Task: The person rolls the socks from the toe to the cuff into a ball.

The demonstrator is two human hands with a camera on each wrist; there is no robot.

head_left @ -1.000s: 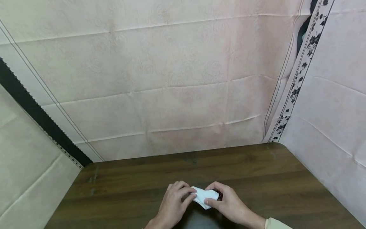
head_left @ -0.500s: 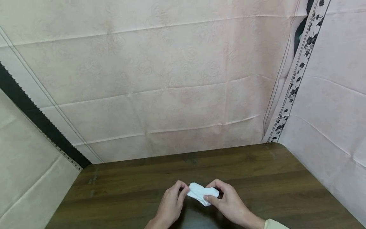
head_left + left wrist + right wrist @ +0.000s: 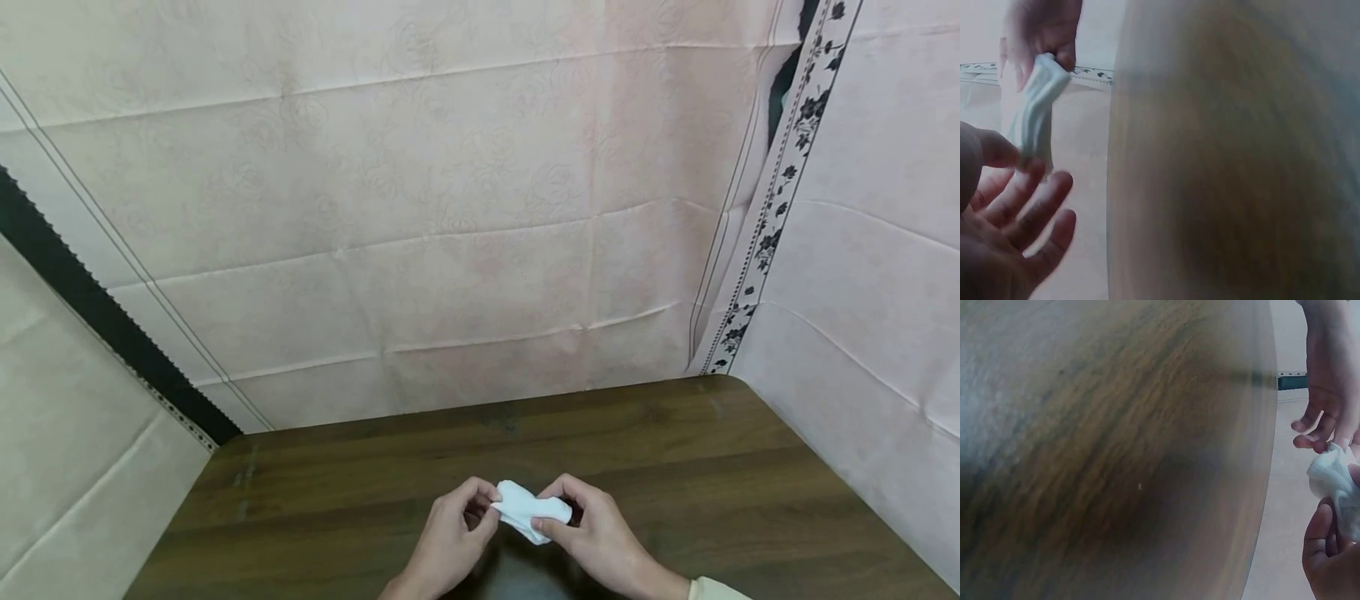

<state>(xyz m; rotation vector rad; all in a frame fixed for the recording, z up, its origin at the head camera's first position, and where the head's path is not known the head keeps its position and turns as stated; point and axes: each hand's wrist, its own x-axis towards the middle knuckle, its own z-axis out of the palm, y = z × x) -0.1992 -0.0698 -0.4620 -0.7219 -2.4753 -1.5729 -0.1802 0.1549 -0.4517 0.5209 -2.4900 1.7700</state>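
A small folded white cloth (image 3: 523,508) is held up over the table between both hands in the head view. My left hand (image 3: 448,535) pinches its left edge between thumb and fingertips. On the other side my right hand (image 3: 600,533) grips the right end, thumb in front and fingers behind. Soft creases run along the cloth (image 3: 1036,119) in the left wrist view, where the other fingers of the left hand (image 3: 1007,219) spread away from it. The right wrist view catches the bunched cloth (image 3: 1335,481) at its edge, partly covered by fingers.
A dark brown wooden table (image 3: 337,467) lies under the hands. Pale patterned sheets, such as the back one (image 3: 450,208), hang behind and on both sides of it. A black strip (image 3: 112,308) runs down the left corner.
The left hand has shifted its fingers from over the cloth's left part to a pinch at its edge. The right hand keeps its grip, nearly in place.
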